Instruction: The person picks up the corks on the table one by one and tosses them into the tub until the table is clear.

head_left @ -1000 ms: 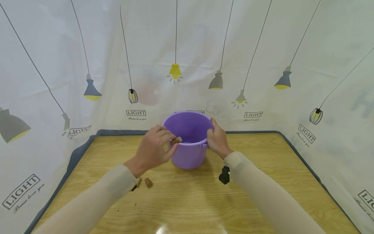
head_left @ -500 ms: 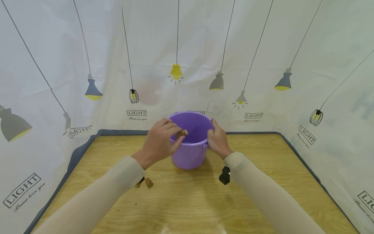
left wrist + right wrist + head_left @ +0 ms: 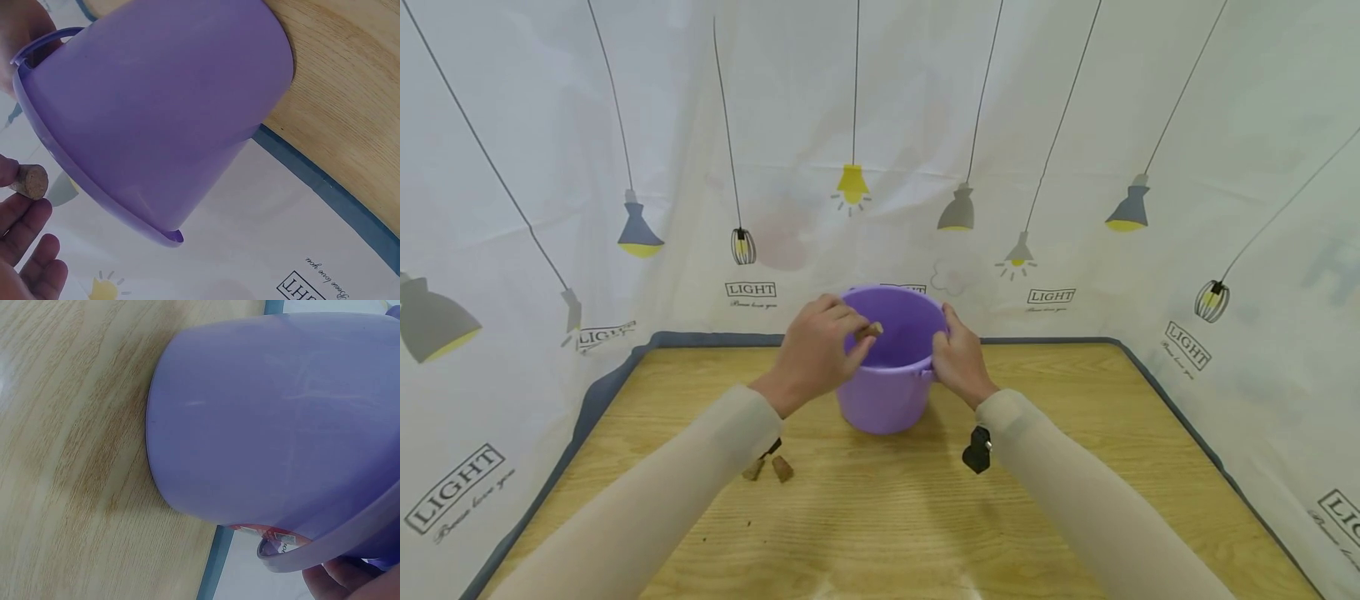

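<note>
A purple plastic bucket stands upright on the wooden table, its opening tilted toward the head view. My left hand is over the bucket's left rim and pinches a small brown cork between thumb and fingers. In the head view that cork overlaps the bucket's opening; in the left wrist view it is held just above the rim. My right hand grips the bucket's right rim near the handle joint, thumb on the near side. Two more corks, one tapered cork and a paler cork, lie on the table below my left wrist.
The wooden table has a blue edge strip along the back and sides. White cloth walls printed with lamps enclose it on three sides. A few dark crumbs lie at the front left.
My left hand has moved right and slightly up, bringing the pinched cork from the bucket's near left rim to over its opening. My right hand and the bucket have stayed put.
</note>
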{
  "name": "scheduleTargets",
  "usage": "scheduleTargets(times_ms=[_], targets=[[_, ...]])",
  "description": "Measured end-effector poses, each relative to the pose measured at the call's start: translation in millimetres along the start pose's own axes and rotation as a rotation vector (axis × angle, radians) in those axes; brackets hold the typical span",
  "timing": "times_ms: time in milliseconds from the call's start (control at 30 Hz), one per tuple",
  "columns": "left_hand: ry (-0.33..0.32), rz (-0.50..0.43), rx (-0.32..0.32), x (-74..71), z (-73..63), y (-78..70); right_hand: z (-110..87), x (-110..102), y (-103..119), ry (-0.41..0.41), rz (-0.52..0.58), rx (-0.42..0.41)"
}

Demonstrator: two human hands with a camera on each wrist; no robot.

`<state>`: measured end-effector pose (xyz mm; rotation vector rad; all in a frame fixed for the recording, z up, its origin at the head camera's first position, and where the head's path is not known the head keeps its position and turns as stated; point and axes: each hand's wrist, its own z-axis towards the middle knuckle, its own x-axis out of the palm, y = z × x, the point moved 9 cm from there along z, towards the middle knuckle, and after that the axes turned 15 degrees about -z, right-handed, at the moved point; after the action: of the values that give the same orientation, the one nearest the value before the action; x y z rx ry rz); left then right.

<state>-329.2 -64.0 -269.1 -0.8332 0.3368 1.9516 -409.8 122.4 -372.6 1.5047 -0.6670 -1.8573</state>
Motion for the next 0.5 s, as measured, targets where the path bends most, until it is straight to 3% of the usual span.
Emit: scheduleTargets(times_ms=[267, 500], targets=[[0.086, 0.036, -0.082, 13.3, 3.2, 11.7, 0.2, -2.4, 2.0, -0.020, -0.046, -0.012], [0.147, 0.061, -0.117, 20.7, 4.8, 13.5, -0.7, -2.4, 2.6, -0.016, -0.045, -0.012]])
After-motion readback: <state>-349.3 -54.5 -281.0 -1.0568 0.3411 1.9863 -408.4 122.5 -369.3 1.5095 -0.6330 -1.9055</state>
